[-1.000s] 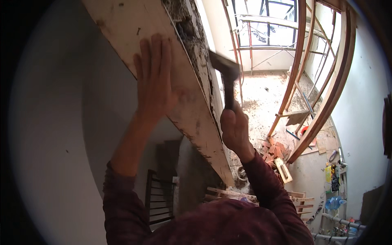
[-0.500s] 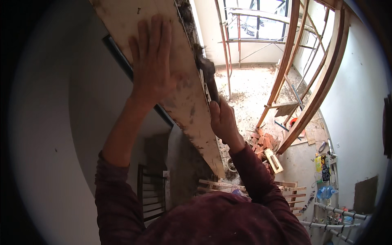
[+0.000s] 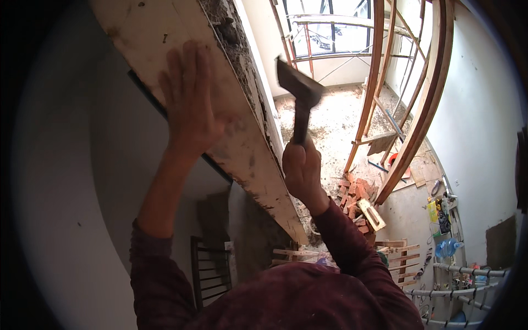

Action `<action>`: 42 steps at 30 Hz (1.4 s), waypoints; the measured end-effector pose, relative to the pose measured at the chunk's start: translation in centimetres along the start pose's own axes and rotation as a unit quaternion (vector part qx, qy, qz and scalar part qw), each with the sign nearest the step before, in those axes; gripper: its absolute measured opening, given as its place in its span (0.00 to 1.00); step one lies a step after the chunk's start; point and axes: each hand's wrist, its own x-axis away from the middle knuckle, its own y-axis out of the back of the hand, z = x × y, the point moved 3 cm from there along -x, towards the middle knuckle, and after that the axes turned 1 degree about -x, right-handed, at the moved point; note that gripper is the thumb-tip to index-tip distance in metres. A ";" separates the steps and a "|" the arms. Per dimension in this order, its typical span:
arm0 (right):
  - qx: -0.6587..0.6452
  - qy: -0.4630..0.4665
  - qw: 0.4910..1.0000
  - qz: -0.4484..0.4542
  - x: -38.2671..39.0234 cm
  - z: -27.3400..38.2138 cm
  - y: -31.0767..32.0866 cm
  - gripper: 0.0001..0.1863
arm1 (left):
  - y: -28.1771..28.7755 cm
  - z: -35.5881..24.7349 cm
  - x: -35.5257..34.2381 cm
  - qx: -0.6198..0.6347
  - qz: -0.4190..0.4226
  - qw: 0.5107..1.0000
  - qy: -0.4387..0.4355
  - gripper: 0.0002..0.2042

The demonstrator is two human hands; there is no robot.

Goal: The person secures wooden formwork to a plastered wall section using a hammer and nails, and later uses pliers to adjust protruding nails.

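Note:
My left hand [image 3: 190, 107] lies flat on the face of a long pale board [image 3: 256, 165], its fingers stretched out. The board runs slantwise from the upper left down toward my body, scuffed and stained, with a nail [image 3: 165, 38] in it beyond my fingertips. My right hand [image 3: 303, 170] is wrapped round the handle of a dark hatchet [image 3: 300, 88]. The hatchet head is held up to the right of the board, apart from it. Along the board's right side runs a rough, crumbly masonry edge [image 3: 234, 41].
Far below, bricks [image 3: 355, 192] lie heaped beside a yellow float [image 3: 372, 214] on a littered floor [image 3: 324, 118]. Wooden posts [image 3: 421, 124] and scaffolding stand at right. A blue water bottle [image 3: 448, 247] and metal rails [image 3: 473, 269] are at lower right, a dark railing [image 3: 212, 269] at lower left.
The hatchet head has swung away from the board's right edge, up and to the right. My left hand keeps its place on the board while the whole view has shifted slightly.

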 end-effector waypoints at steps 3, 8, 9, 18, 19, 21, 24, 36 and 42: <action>0.123 0.123 0.985 -0.017 -0.5 -1.2 -0.7 0.15 | 0.0 -0.2 -0.3 -0.011 0.001 1.000 -0.012 0.59; 0.061 -0.033 0.997 0.042 -2.0 -1.6 -0.8 0.14 | -0.1 0.0 -0.1 -0.022 0.013 1.000 0.000 0.58; 0.036 -0.001 0.999 0.019 -1.8 -0.4 -0.8 0.14 | -0.1 0.0 0.1 -0.023 0.015 1.000 0.002 0.58; 0.069 -0.038 0.997 0.010 -4.2 -2.9 -0.3 0.21 | 0.6 -0.2 -0.2 -0.007 0.037 0.998 0.045 0.59; 0.070 -0.033 0.997 0.014 -4.1 -2.1 -0.6 0.21 | 0.4 -0.1 0.0 -0.003 0.042 0.998 0.041 0.58; -0.007 0.024 1.000 -0.015 -4.1 -0.6 -0.6 0.20 | 0.3 -0.2 -0.1 -0.001 0.036 0.999 0.028 0.57; 0.163 0.046 0.985 0.017 -6.2 -3.4 -0.9 0.19 | -0.3 -0.6 0.0 0.001 0.012 1.000 0.018 0.56; 0.017 0.323 0.944 -0.060 -15.2 11.5 -3.1 0.15 | -0.5 -0.6 2.0 -0.035 0.044 0.998 0.013 0.58; 0.104 0.166 0.980 0.027 -17.2 13.2 -3.5 0.19 | -0.7 -0.4 2.7 -0.015 0.074 0.997 0.020 0.61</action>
